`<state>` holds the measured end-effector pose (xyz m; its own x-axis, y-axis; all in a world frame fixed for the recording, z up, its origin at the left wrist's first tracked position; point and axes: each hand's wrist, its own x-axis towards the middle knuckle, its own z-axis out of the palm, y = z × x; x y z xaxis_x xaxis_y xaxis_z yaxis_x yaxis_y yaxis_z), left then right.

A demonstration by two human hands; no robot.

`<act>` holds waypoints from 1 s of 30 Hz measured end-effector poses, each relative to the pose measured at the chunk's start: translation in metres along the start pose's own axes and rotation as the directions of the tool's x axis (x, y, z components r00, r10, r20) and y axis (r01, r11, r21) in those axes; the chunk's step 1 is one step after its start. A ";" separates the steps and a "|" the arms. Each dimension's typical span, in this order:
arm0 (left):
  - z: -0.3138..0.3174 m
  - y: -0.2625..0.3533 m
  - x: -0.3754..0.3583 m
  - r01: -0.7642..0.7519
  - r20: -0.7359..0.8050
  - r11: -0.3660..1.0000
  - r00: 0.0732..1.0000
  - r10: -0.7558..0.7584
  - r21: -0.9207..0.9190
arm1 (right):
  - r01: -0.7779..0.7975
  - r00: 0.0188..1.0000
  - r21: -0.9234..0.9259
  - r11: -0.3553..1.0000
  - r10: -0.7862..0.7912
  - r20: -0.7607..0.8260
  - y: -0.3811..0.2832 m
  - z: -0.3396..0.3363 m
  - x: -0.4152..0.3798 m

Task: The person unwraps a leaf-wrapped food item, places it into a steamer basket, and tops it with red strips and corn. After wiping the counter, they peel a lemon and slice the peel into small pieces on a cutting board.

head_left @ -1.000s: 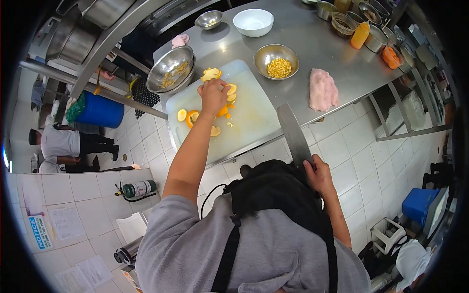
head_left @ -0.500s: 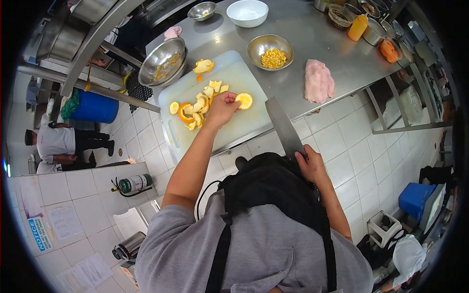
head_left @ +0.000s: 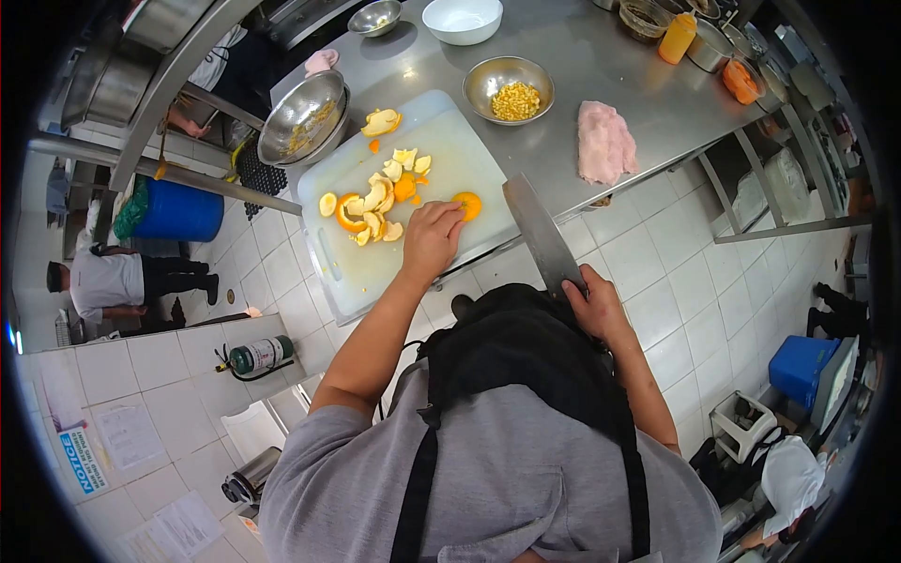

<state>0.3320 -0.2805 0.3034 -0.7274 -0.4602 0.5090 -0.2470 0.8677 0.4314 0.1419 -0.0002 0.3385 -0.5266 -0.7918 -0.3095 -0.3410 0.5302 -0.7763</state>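
My left hand [head_left: 433, 238] is on the white cutting board [head_left: 343, 281], its fingers bent against the edge of a round orange piece [head_left: 468, 205] that lies peel side up. In my right hand [head_left: 596, 305] is the handle of a broad-bladed knife [head_left: 542, 233]. Its blade points away from me, just past the board's right edge and clear of the orange. Left of the orange piece lies a pile of orange peels [head_left: 377, 199] and trimmings. Another peel piece [head_left: 382, 122] sits near the board's far edge.
A metal bowl of chopped yellow bits [head_left: 515, 101] stands behind the board, with a pink cloth [head_left: 605, 145] to its right. A strainer bowl [head_left: 302, 117] is at the left, a white bowl [head_left: 462, 21] at the back. A squeeze bottle [head_left: 677, 39] stands among containers. Other people are nearby.
My left hand has come nearer and lower. The orange piece, earlier held cut face up, now lies peel side up on the board. The knife has barely moved.
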 end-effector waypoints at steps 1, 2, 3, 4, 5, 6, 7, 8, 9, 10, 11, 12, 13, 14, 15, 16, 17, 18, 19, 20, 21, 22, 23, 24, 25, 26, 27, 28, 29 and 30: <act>0.000 0.000 -0.001 0.000 0.014 1.000 1.000 0.000 -0.008 | 0.001 1.000 0.000 1.000 -0.001 0.001 0.000 0.001 0.000; -0.001 -0.001 -0.001 0.001 0.025 1.000 1.000 -0.001 -0.015 | -0.003 1.000 -0.009 1.000 0.003 0.001 0.001 0.001 0.000; 0.000 -0.001 0.000 0.002 0.022 1.000 1.000 -0.002 -0.012 | -0.007 1.000 -0.019 1.000 0.007 0.001 0.000 0.001 0.001; 0.002 0.000 0.002 0.006 -0.040 1.000 0.999 -0.005 0.002 | -0.004 1.000 -0.020 1.000 0.004 0.002 -0.002 0.000 0.001; 0.003 0.001 0.006 0.008 -0.100 1.000 0.995 -0.007 0.014 | -0.031 0.999 -0.025 0.999 0.031 0.020 -0.006 -0.002 0.000; 0.003 0.001 0.010 0.007 -0.100 1.000 0.995 -0.006 0.012 | -0.059 0.997 -0.030 0.998 0.060 0.037 -0.008 -0.004 0.000; 0.002 0.001 0.012 0.315 -0.050 0.932 0.943 -0.328 -0.179 | -0.062 0.997 -0.030 0.998 0.064 0.037 -0.008 -0.004 -0.001; 0.001 0.001 0.016 0.585 0.056 0.737 0.795 -0.604 -0.339 | -0.050 0.998 -0.026 0.998 0.051 0.033 -0.008 -0.004 -0.001; 0.009 -0.011 0.015 0.581 0.070 0.693 0.785 -0.615 -0.428 | -0.037 0.999 -0.023 0.999 0.038 0.030 -0.008 -0.004 -0.001; 0.013 -0.015 0.014 0.581 0.068 0.692 0.784 -0.617 -0.428 | -0.035 0.999 -0.024 0.999 0.036 0.031 -0.007 -0.003 -0.001; 0.015 -0.016 0.015 0.579 0.158 0.696 0.805 -0.572 -0.425 | -0.018 1.000 -0.015 1.000 0.018 0.018 -0.004 -0.001 0.000; 0.017 -0.016 0.015 0.575 0.248 0.701 0.817 -0.521 -0.422 | -0.003 1.000 -0.006 1.000 0.003 0.004 -0.001 0.000 0.000; 0.019 -0.015 0.013 0.577 0.251 0.699 0.816 -0.521 -0.423 | -0.005 1.000 -0.007 1.000 0.005 0.004 0.002 0.001 0.001; 0.017 -0.011 0.014 0.531 0.193 0.759 0.847 -0.496 -0.377 | 0.036 0.999 -0.007 0.999 -0.036 -0.011 0.005 0.002 0.002; 0.016 -0.008 0.014 0.482 0.135 0.814 0.875 -0.465 -0.325 | 0.079 0.996 -0.008 0.997 -0.079 -0.028 0.009 0.003 0.004; 0.015 -0.007 0.012 0.482 0.135 0.813 0.875 -0.465 -0.326 | 0.078 0.997 -0.009 0.997 -0.078 -0.027 0.017 0.007 0.007; 0.013 -0.006 0.009 0.431 0.051 0.863 0.900 -0.434 -0.265 | 0.168 0.983 -0.033 0.985 -0.170 -0.069 0.018 0.009 0.010; 0.012 -0.004 0.005 0.380 -0.028 0.904 0.919 -0.393 -0.198 | 0.252 0.960 -0.060 0.966 -0.257 -0.109 0.020 0.010 0.011; 0.012 -0.001 0.000 0.382 -0.024 0.902 0.919 -0.394 -0.199 | 0.248 0.961 -0.060 0.967 -0.253 -0.108 0.022 0.008 0.010; 0.011 0.002 -0.004 0.316 -0.009 0.940 0.947 -0.320 -0.133 | 0.004 1.000 0.108 0.994 -0.007 0.028 -0.003 -0.003 0.007; 0.008 0.005 -0.008 0.244 0.010 0.968 0.970 -0.244 -0.066 | -0.258 0.956 0.233 0.937 0.214 0.199 -0.021 -0.009 0.006; 0.008 0.009 -0.011 0.246 0.010 0.967 0.969 -0.246 -0.066 | -0.259 0.956 0.232 0.938 0.214 0.201 -0.028 -0.010 0.006; 0.009 0.014 -0.013 0.235 0.023 0.972 0.972 -0.236 0.016 | -0.258 0.955 0.297 0.919 0.195 0.225 -0.032 -0.011 0.006; 0.011 0.018 -0.015 0.224 0.038 0.970 0.973 -0.228 0.096 | -0.259 0.952 0.359 0.897 0.176 0.249 -0.035 -0.011 0.006; 0.014 0.018 -0.018 0.231 0.040 0.969 0.971 -0.235 0.094 | -0.265 0.950 0.354 0.897 0.180 0.254 -0.039 -0.011 0.007; 0.016 0.017 -0.019 0.244 0.046 0.963 0.967 -0.251 0.112 | -0.275 0.943 0.360 0.892 0.177 0.283 -0.042 -0.011 0.009; 0.018 0.016 -0.020 0.257 0.051 0.957 0.963 -0.266 0.131 | -0.285 0.934 0.365 0.886 0.173 0.311 -0.044 -0.011 0.011; 0.020 0.016 -0.022 0.266 0.050 0.955 0.960 -0.274 0.130 | -0.289 0.932 0.358 0.888 0.175 0.317 -0.045 -0.009 0.013; 0.020 0.018 -0.021 0.278 0.064 0.949 0.955 -0.290 0.148 | -0.283 0.928 0.354 0.891 0.162 0.335 -0.047 -0.008 0.015; 0.019 0.019 -0.020 0.289 0.077 0.943 0.949 -0.305 0.166 | -0.277 0.924 0.350 0.895 0.148 0.353 -0.048 -0.006 0.017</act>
<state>0.3301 -0.2514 0.2874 -0.6647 -0.6868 0.2941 -0.5495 0.7161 0.4304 0.1445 -0.0372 0.3735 -0.2624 -0.7598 -0.5948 0.1132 0.5879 -0.8009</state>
